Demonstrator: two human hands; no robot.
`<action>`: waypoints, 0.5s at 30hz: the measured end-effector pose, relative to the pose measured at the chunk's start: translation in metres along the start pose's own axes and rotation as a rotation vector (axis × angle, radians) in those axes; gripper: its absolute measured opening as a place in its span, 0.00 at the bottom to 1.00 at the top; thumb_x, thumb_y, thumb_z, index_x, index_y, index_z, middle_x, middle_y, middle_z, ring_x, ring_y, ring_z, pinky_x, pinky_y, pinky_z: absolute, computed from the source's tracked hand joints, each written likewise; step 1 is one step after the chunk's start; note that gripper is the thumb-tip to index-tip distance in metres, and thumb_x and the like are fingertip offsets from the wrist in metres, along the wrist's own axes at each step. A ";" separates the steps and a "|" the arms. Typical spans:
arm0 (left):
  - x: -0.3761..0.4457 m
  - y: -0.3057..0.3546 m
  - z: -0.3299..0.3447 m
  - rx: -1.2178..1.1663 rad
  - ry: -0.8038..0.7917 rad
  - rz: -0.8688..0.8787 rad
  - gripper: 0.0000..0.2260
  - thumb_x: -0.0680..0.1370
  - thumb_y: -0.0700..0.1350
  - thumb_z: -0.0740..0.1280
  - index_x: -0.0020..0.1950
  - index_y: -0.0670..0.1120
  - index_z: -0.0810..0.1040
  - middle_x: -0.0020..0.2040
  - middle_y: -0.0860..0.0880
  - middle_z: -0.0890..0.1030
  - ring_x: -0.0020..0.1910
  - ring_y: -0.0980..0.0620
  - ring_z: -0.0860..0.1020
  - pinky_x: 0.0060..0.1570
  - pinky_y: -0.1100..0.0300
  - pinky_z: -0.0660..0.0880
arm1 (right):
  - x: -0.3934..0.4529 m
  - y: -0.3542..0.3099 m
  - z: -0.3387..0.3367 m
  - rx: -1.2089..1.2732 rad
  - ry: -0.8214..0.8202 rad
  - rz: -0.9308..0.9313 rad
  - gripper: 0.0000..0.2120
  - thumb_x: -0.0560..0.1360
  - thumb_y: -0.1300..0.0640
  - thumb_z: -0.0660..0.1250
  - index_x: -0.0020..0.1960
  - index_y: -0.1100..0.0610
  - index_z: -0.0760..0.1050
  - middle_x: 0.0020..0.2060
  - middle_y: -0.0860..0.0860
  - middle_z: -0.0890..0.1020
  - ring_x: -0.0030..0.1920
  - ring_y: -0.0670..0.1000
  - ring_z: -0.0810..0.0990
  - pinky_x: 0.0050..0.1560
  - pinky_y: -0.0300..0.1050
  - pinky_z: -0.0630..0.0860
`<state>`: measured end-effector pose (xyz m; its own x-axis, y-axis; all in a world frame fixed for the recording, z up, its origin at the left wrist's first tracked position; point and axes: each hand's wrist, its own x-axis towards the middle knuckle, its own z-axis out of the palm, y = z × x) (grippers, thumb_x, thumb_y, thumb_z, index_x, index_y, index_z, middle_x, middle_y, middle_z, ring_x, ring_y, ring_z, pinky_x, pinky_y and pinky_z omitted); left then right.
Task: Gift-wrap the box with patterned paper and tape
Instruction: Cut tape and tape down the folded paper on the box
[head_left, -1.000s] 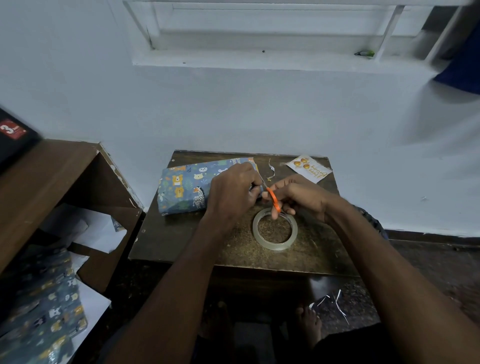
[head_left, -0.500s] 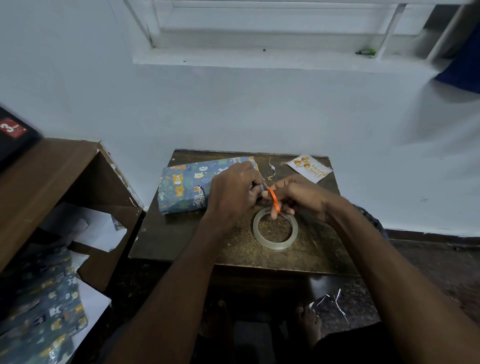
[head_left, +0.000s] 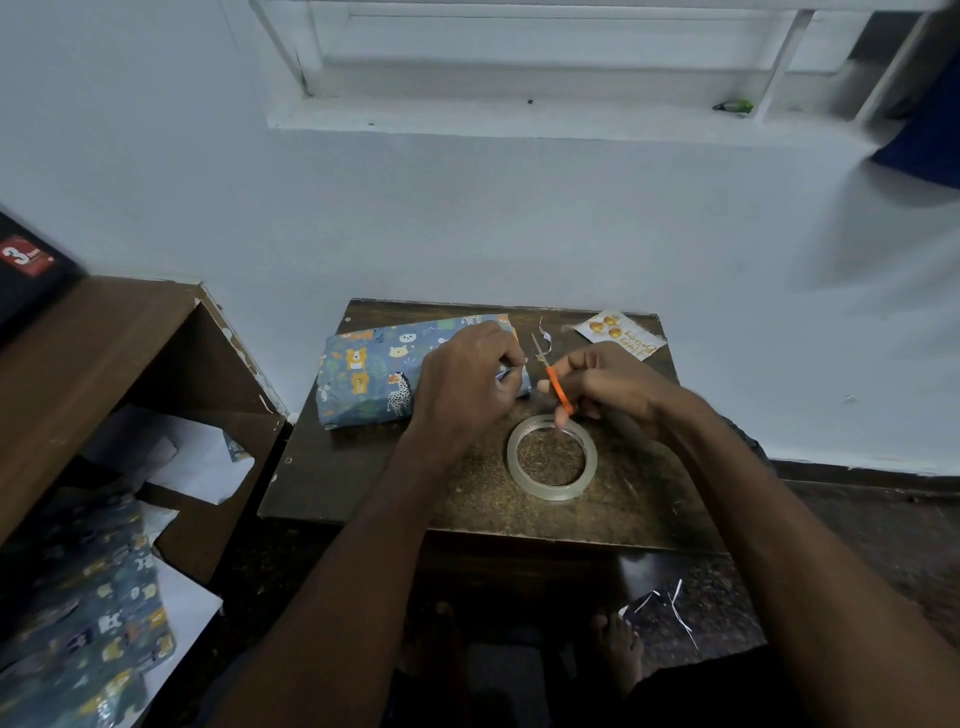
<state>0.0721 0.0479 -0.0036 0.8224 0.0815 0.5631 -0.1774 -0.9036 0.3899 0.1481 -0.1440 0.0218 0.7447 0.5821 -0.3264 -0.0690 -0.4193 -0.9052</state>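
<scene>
Against white wall (head_left: 467, 223): dark worn wooden table (head_left: 363, 478).

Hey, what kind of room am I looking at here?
Probably a room in a home, used as a makeshift wrapping spot: a small worn dark wooden table against a plain white wall, a white window ledge above, and a brown wooden shelf unit beside it.

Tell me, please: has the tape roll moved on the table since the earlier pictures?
No. The tape roll lies flat at the same spot on the table, just right of its middle and closer to its near edge.
</scene>
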 end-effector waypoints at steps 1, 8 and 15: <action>0.001 -0.001 0.000 -0.018 0.005 -0.002 0.06 0.73 0.42 0.75 0.44 0.52 0.81 0.44 0.57 0.81 0.45 0.56 0.78 0.38 0.57 0.76 | -0.001 -0.001 -0.001 0.019 0.005 -0.003 0.07 0.78 0.60 0.73 0.49 0.64 0.83 0.37 0.62 0.86 0.31 0.47 0.74 0.32 0.39 0.67; 0.005 -0.019 -0.008 0.007 -0.051 -0.153 0.28 0.74 0.69 0.67 0.63 0.49 0.80 0.61 0.52 0.81 0.61 0.49 0.78 0.63 0.45 0.73 | 0.006 -0.001 -0.001 0.145 0.121 0.061 0.22 0.77 0.44 0.70 0.59 0.61 0.82 0.44 0.61 0.88 0.31 0.50 0.67 0.34 0.46 0.62; 0.008 -0.036 -0.021 0.263 -0.496 -0.255 0.55 0.70 0.66 0.77 0.86 0.49 0.48 0.84 0.46 0.57 0.83 0.44 0.54 0.78 0.43 0.50 | 0.013 0.000 0.013 0.212 0.278 -0.066 0.13 0.77 0.49 0.74 0.55 0.58 0.83 0.50 0.54 0.89 0.45 0.54 0.83 0.36 0.43 0.69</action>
<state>0.0735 0.0899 0.0025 0.9860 0.1603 0.0451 0.1452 -0.9601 0.2390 0.1495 -0.1278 0.0139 0.9023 0.3794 -0.2050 -0.1289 -0.2163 -0.9678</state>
